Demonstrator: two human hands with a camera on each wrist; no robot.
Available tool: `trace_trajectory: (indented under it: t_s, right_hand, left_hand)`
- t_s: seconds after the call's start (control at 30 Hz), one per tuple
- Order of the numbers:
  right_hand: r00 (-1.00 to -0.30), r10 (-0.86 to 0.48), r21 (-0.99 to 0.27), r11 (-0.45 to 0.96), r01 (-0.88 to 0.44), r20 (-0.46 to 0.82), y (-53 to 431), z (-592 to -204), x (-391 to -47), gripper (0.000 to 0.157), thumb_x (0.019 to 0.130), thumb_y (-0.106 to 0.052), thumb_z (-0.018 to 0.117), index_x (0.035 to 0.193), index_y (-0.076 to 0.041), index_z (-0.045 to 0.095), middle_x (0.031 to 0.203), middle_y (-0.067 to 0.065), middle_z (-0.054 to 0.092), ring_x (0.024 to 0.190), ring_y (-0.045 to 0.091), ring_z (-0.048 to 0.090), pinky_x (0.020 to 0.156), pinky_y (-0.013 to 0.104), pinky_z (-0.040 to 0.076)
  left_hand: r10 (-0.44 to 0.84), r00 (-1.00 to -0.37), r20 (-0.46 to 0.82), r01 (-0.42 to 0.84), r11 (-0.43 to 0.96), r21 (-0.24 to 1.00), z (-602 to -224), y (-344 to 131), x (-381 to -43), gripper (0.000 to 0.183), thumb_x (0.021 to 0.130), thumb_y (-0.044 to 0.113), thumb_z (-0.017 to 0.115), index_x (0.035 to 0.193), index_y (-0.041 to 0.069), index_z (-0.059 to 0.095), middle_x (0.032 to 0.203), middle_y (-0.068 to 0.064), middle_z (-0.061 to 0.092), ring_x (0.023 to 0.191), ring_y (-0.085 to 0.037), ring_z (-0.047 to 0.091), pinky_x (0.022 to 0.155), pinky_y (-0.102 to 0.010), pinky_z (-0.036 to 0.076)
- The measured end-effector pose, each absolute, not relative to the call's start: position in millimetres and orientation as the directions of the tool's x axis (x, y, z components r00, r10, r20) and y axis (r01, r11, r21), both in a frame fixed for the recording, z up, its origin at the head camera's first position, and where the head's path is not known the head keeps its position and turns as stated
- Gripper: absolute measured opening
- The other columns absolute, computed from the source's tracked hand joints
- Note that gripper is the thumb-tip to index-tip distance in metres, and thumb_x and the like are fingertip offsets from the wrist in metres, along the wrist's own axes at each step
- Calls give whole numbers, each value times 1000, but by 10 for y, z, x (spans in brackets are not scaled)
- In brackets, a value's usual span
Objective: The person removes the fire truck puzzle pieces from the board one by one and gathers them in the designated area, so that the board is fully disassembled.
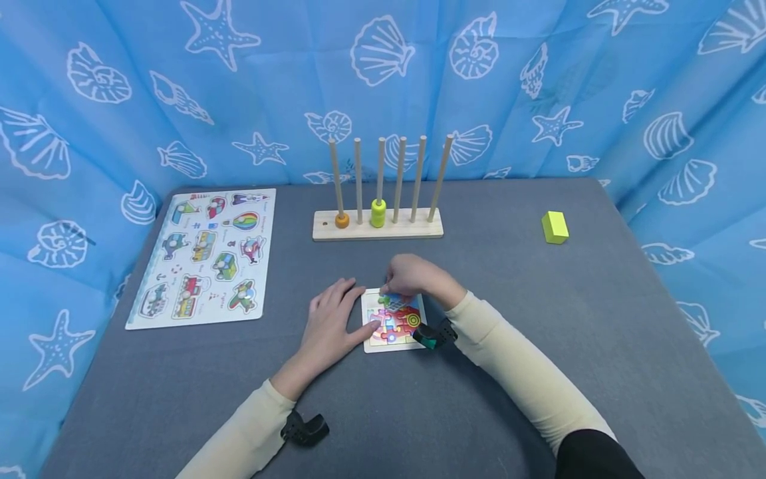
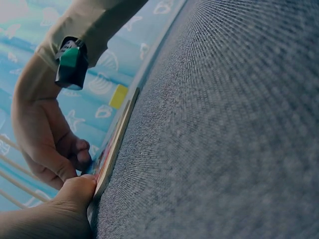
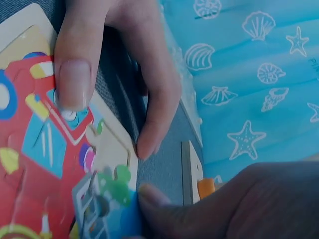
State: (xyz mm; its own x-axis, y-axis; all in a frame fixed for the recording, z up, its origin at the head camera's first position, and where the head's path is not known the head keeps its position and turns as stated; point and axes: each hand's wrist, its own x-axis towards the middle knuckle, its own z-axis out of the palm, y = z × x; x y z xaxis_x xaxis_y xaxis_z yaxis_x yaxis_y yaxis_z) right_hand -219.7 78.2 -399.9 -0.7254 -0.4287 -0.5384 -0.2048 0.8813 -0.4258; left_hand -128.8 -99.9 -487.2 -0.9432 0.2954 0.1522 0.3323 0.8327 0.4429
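A small square jigsaw puzzle (image 1: pixel 390 338) with a red vehicle picture lies on the table between both hands. My left hand (image 1: pixel 332 318) rests at its left side. Its thumb (image 3: pixel 75 84) lies on the puzzle's face, and a fingertip is close to the outer edge. Over the puzzle's far side, my right hand (image 1: pixel 413 274) pinches a blue and green jigsaw piece (image 3: pixel 117 199) between thumb and fingers. The piece is tilted over the board, beside a bare wooden patch in the picture. Part of the right hand's grip is hidden in the head view.
Behind the puzzle stands a wooden peg rack (image 1: pixel 413 230) with an orange ring (image 1: pixel 342 221) and yellow-green rings (image 1: pixel 378 214). A picture board of vehicles (image 1: pixel 206 259) lies at left. A yellow-green block (image 1: pixel 555 227) sits at right. A blue shell-patterned curtain (image 1: pixel 383 86) borders the table.
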Motion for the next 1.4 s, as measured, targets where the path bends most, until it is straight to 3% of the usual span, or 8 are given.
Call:
trace_trajectory:
  t_s: [0.1,0.27,0.63,0.83,0.93,1.03,1.27,1.4]
  right_hand:
    - [-731,-397,-364,906,-215,-556,725,-4000,-2198,28,92,-25,64,73,-4,68,56,1,55,49,11,53,50,22,43]
    - [-720,-367,-325,923,-205,-589,682,-4002,-2227,27,91,-25,66,72,-5,66,59,2,58,51,11,57,53,24,48]
    - [-650,-516,-494,836,-240,-557,907,-4016,-2375,25,91,-30,66,79,-7,70,59,-2,51,50,9,43,49,23,38]
    - [-590,-569,-562,797,-222,-574,1007,-4064,-2443,20,91,-27,67,83,-10,73,58,-3,48,48,9,37,48,24,32]
    - [-585,-577,-568,791,-228,-570,1016,-4085,-2460,19,91,-27,67,82,-11,73,62,-3,54,51,8,39,50,24,32]
    - [-586,-585,-569,786,-240,-561,1016,-4098,-2469,19,91,-27,67,80,-12,73,69,-1,61,55,9,42,53,25,33]
    - [-584,-599,-570,778,-263,-548,1016,-4120,-2468,19,91,-25,66,80,-12,73,73,0,64,59,10,44,57,25,35]
    - [-601,-598,-562,779,-278,-531,1008,-4124,-2454,20,91,-24,66,77,-10,72,70,0,63,58,10,43,57,25,35]
  left_hand:
    - [298,-941,163,339,829,445,-4885,-1001,-1292,69,85,62,59,139,19,48,147,-7,41,140,-26,31,106,-51,24]
    - [298,-939,174,345,827,443,-4888,-1005,-1296,69,85,61,60,138,19,49,147,-7,41,140,-26,31,106,-51,24]
    - [305,-934,184,356,827,436,-4847,-999,-1295,66,86,58,61,138,19,49,145,-8,42,138,-27,33,105,-52,26]
    - [521,-774,360,615,753,234,-4760,-890,-1175,47,91,48,60,131,23,59,127,-2,57,114,-20,52,84,-40,45]
    - [625,-715,314,688,709,156,-4762,-790,-1100,49,94,53,50,134,25,56,111,2,58,94,-15,52,71,-31,41]
    - [632,-737,237,669,733,126,-4797,-731,-1057,55,95,58,43,138,26,52,103,2,52,87,-15,46,66,-31,35]
    - [616,-759,211,641,764,74,-4825,-722,-1022,52,96,56,44,140,28,50,129,1,51,109,-19,47,75,-37,42]
    - [618,-762,193,639,766,70,-4819,-710,-1015,51,98,55,40,142,30,47,131,1,51,109,-19,48,77,-39,42]
